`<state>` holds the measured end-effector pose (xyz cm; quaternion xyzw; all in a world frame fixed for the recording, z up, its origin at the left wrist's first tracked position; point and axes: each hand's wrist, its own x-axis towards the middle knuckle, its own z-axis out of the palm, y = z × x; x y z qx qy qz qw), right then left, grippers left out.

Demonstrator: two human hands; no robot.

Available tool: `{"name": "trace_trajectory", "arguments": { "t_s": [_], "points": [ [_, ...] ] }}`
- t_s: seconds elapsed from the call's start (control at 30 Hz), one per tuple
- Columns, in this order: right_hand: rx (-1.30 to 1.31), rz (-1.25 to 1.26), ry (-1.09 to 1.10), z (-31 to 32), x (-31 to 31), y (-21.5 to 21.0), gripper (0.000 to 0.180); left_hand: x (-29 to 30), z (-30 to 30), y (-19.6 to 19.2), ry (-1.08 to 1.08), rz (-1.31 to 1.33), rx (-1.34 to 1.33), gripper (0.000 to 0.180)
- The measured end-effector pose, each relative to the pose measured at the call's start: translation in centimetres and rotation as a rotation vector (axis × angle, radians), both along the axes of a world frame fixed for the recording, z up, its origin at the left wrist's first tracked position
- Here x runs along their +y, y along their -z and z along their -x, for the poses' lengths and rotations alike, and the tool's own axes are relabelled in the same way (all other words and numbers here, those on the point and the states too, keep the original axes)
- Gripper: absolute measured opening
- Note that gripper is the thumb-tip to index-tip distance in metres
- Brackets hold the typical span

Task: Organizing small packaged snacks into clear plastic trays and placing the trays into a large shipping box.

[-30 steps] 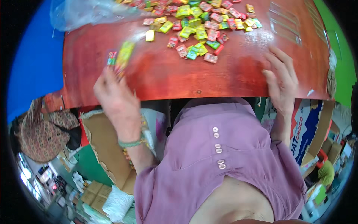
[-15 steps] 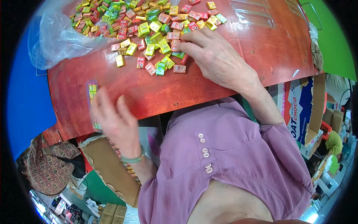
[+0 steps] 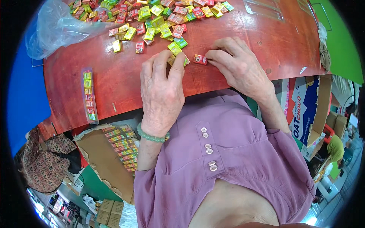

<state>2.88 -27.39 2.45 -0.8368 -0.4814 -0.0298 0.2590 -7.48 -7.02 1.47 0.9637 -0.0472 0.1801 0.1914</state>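
Small candy-like boxes (image 3: 156, 21) in red, yellow and green lie piled and scattered at the back of the red table. My left hand (image 3: 161, 89), wearing a green bead bracelet, has its fingers bent around a couple of small yellow boxes (image 3: 186, 60) at the pile's near edge; the fingers partly cover them. To its right, the thumb and fingertips of my right hand (image 3: 239, 66) pinch the right end of a small red box (image 3: 199, 59), which lies on the table. A narrow clear plastic tray (image 3: 89, 95) at the left holds a row of such boxes.
A clear plastic bag (image 3: 53, 32) lies by the pile at the back left. Clear empty trays (image 3: 263, 9) are at the back right. Below the table's left edge stands an open carton (image 3: 100, 152) with filled rows of boxes; another carton (image 3: 304, 110) is at the right.
My left hand has moved right from the filled tray to the boxes at the pile's near edge. My right hand has drawn back from the pile, with a red box at its fingertips.
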Motion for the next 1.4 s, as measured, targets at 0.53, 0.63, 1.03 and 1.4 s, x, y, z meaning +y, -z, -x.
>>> {"name": "trace_trajectory", "arguments": {
  "t_s": [0.53, 0.63, 1.03, 1.4],
  "points": [
    [0.207, -0.059, 0.199, -0.5, 1.9, -0.5, 0.024, 2.5, 2.9, -0.1, -0.173, 0.082, -0.002, 0.039],
    [0.319, -0.058, 0.078, -0.7, 1.6, -1.2, 0.030, 2.5, 2.7, -0.2, -0.159, 0.096, 0.027, 0.044],
    [0.372, 0.172, -0.130, -2.6, 2.1, -1.9, 0.028, 3.6, 0.7, -1.5, -0.061, 0.215, 0.178, 0.046],
    [0.320, 0.112, -0.079, -2.0, 3.7, -1.5, 0.029, 3.2, 1.3, -1.9, -0.043, 0.330, 0.234, 0.040]
  ]
}}
